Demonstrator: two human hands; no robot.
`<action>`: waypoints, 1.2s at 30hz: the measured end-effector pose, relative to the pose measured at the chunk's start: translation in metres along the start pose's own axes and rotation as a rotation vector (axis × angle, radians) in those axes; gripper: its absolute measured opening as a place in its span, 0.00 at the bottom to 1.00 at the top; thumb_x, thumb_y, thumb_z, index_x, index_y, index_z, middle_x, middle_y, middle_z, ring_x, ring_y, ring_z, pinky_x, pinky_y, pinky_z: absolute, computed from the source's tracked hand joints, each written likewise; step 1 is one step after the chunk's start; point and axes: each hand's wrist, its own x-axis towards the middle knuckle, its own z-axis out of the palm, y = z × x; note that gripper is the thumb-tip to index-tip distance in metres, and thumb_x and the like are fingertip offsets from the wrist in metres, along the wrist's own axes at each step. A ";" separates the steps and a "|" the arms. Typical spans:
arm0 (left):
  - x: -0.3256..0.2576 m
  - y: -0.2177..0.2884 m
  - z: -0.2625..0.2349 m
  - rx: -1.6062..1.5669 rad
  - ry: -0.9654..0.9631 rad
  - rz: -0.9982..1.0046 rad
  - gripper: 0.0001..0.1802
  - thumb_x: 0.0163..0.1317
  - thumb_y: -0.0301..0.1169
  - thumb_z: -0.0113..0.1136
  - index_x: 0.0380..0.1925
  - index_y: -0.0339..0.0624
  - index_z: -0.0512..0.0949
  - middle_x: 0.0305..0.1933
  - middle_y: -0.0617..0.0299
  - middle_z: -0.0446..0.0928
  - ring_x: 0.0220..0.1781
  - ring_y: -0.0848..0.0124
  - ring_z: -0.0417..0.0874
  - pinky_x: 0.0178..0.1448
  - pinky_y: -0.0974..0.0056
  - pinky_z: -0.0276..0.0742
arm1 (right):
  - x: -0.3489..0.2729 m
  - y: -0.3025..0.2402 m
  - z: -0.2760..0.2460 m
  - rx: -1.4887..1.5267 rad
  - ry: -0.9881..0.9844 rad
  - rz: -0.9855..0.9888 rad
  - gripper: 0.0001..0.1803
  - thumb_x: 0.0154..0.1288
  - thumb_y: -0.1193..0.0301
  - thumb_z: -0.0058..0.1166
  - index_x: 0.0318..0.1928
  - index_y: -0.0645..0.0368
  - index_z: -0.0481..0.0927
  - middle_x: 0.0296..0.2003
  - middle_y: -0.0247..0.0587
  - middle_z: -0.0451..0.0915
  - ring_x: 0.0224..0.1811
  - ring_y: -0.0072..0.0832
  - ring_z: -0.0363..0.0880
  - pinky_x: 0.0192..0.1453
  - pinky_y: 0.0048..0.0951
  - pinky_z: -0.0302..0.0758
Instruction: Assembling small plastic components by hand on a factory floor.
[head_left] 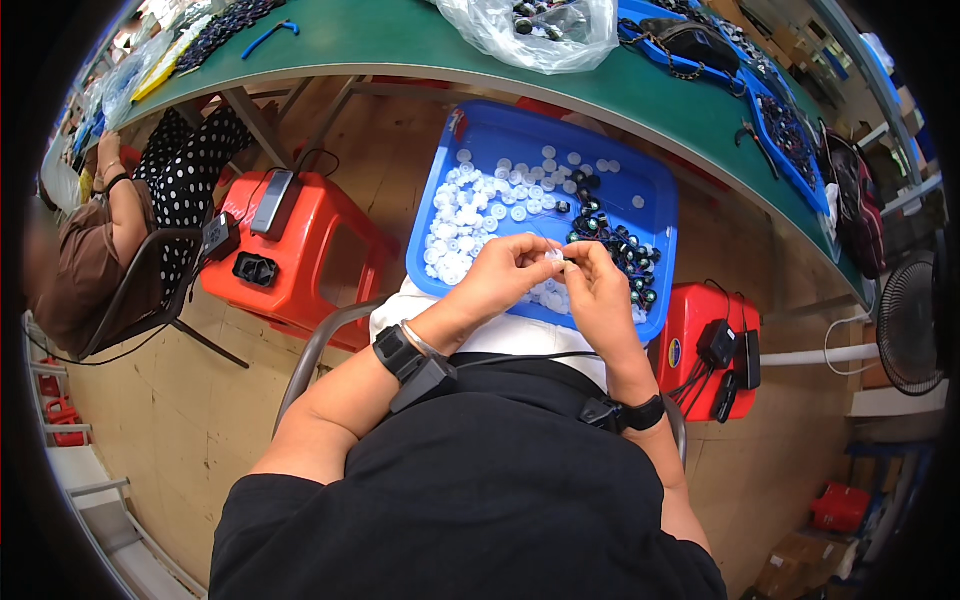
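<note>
Both hands meet over the near part of a blue plastic tray (428, 215) on my lap. My left hand (503, 272) is closed in a pinch on a small white plastic disc (555, 256). Fingers of my right hand (598, 290) pinch the same disc from the other side, covering much of it. Loose white discs (460, 225) fill the tray's left and middle. Small dark round parts (625, 250) with shiny centres lie in a heap on its right, partly behind my right hand. Thin wire-like strands show near my fingertips.
A red stool (300, 235) with a grey device stands left; another red stool (690, 300) with black adapters stands right. Ahead runs a green table (370, 40) with a plastic bag (540, 35) and blue trays (785, 120). A seated person (110, 235) is at left, a fan (910, 325) at right.
</note>
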 end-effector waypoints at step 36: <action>-0.006 0.009 0.008 -0.024 -0.022 0.041 0.15 0.64 0.29 0.59 0.48 0.32 0.75 0.38 0.60 0.80 0.36 0.77 0.80 0.44 0.71 0.78 | 0.009 0.015 -0.013 0.690 -0.051 0.357 0.08 0.68 0.67 0.54 0.36 0.58 0.75 0.30 0.31 0.78 0.29 0.15 0.74 0.34 0.18 0.72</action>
